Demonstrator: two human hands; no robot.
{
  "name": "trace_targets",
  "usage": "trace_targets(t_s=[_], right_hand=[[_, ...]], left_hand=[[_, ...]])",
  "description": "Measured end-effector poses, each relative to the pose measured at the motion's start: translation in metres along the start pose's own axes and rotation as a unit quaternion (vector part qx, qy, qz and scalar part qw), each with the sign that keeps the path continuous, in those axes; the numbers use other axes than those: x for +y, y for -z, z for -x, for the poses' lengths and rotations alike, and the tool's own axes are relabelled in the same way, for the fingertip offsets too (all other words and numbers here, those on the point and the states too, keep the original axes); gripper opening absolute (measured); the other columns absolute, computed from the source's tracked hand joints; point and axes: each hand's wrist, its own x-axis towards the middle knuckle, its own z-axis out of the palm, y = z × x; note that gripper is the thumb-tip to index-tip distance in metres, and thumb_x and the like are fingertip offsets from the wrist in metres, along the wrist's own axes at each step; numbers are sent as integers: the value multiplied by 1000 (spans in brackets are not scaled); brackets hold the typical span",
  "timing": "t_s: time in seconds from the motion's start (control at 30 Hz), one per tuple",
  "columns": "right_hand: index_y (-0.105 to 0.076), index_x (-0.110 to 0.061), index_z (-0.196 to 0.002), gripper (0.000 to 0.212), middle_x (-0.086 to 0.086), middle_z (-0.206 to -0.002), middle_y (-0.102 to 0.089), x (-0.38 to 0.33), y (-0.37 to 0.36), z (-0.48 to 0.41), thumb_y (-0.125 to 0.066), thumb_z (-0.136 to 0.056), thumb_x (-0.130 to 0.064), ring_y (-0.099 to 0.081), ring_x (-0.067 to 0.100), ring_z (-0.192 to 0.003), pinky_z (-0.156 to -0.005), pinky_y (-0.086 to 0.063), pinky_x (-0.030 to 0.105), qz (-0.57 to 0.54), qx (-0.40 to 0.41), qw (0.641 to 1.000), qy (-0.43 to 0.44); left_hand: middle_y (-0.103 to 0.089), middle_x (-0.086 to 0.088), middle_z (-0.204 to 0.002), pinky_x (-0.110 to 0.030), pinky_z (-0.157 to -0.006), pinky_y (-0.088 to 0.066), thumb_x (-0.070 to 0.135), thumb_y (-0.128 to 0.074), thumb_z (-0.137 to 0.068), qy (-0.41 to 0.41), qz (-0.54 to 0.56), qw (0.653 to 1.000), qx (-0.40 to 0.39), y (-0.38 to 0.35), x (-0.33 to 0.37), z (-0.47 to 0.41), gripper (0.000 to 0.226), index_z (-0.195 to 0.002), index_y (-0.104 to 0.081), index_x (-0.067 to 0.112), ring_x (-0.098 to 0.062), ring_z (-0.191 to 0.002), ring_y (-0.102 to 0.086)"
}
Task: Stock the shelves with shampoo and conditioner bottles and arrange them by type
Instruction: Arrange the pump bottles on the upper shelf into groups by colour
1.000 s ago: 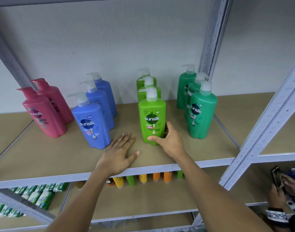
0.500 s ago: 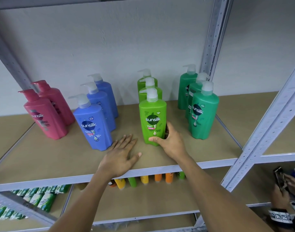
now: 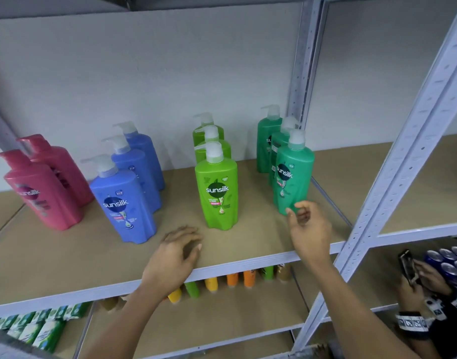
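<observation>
Pump bottles stand in rows by colour on the brown shelf (image 3: pixel 67 257): two pink bottles (image 3: pixel 41 190) at the left, three blue bottles (image 3: pixel 124 203), three light green bottles (image 3: pixel 217 187) in the middle and three dark green bottles (image 3: pixel 293 174) at the right. My right hand (image 3: pixel 309 229) hovers with loosely curled fingers just in front of the front dark green bottle, holding nothing. My left hand (image 3: pixel 174 252) lies near the shelf's front edge, fingers curled down, between the blue and light green rows.
A slanted metal upright (image 3: pixel 408 161) crosses at the right. The shelf below holds small orange, yellow and green bottles (image 3: pixel 232 281) and green packets (image 3: pixel 36 330). At the lower right another person's hands (image 3: pixel 424 278) hold a phone beside blue cans (image 3: pixel 452 263).
My right hand has let go of the front light green bottle and moved right toward the dark green row. My left hand's fingers have curled and drawn back a little.
</observation>
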Motion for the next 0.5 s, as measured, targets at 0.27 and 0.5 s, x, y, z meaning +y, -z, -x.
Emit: trace_targets(t_s=[0.27, 0.5], right_hand=[[-42, -18, -142, 82, -2, -133, -55, 5, 9, -45, -88, -76, -33, -56, 14, -117, -97, -48, 33, -24, -121, 989, -88], [-50, -22, -132, 67, -6, -115, -67, 12, -5, -49, -87, -76, -29, -64, 13, -102, -78, -51, 26, -34, -126, 989, -71]], left_hand=[[-65, 11, -131, -17, -113, -33, 34, -53, -94, -161, 83, 981, -76, -45, 68, -18, 34, -120, -72, 22, -2, -128, -52], [-26, 8, -164, -7, -115, 3, 41, -50, -102, -147, 20, 975, -165, -66, 92, -58, 57, -155, -38, 23, -6, -152, -14]])
